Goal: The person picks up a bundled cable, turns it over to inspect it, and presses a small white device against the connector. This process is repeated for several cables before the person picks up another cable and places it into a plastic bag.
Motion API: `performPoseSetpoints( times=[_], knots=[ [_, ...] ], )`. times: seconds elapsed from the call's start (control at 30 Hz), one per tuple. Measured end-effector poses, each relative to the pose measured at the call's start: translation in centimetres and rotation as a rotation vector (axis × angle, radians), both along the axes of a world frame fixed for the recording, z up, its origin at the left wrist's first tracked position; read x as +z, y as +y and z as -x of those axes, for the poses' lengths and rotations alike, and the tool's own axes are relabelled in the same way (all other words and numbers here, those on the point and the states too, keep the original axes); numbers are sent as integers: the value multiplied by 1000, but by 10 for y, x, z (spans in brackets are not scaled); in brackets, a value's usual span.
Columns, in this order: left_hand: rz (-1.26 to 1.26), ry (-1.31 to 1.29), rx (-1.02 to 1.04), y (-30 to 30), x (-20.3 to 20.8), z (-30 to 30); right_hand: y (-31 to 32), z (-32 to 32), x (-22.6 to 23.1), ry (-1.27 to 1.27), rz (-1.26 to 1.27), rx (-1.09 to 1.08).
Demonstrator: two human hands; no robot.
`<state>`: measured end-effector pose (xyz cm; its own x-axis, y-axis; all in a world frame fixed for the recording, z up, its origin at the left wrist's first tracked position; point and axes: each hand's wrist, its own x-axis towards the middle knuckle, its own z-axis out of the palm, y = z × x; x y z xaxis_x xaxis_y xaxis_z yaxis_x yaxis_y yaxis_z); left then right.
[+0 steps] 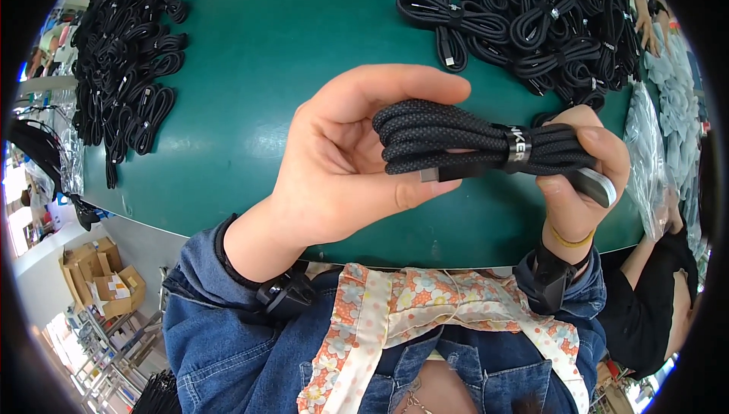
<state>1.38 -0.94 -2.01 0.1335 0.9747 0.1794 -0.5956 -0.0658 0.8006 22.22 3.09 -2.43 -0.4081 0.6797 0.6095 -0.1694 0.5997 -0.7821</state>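
Observation:
A black braided cable (448, 141), folded into a bundle, is held up above the green table. A dark band (519, 144) with pale lettering wraps its middle. My right hand (585, 167) closes on the bundle's right end, where a plug with a pale, shiny end (596, 186) pokes out below the fingers. Around the left end curves my left hand (319, 148), palm showing, forefinger stretched above the bundle and thumb below it; whether they touch it I cannot tell. A metal-tipped connector (430, 175) lies just above the left thumb.
Black tied cables are heaped on the green table (235, 57): one pile (129, 57) at left, another (524, 19) at far right. Clear plastic bags (647, 156) lie along the right edge, near another person's hand (645, 31). Cardboard boxes (99, 273) stand at lower left.

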Motion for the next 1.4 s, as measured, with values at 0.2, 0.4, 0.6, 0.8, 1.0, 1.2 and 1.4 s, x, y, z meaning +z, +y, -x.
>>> performPoseSetpoints(
  times=[0.2, 0.4, 0.6, 0.8, 1.0, 1.2, 1.4],
  knots=[
    [10, 170, -19, 6, 2, 6, -11, -6, 14, 24, 514, -31],
    [-22, 159, 191, 22, -5, 28, -2, 0, 17, -570, 715, 156],
    [77, 264, 531, 26, -1, 41, 12, -2, 9, -259, 743, 7],
    [-171, 1285, 819, -1, 13, 106, 22, -11, 14, 334, 910, -377],
    [62, 2033, 960, -56, -31, 198, 10, 12, -28, -110, 809, -39],
    [1, 2014, 801, -55, -48, 216, 12, 9, -35, -279, 739, -5],
    [53, 1787, 613, -43, -20, 209, 16, 13, -34, -151, 677, 20]
  ],
)
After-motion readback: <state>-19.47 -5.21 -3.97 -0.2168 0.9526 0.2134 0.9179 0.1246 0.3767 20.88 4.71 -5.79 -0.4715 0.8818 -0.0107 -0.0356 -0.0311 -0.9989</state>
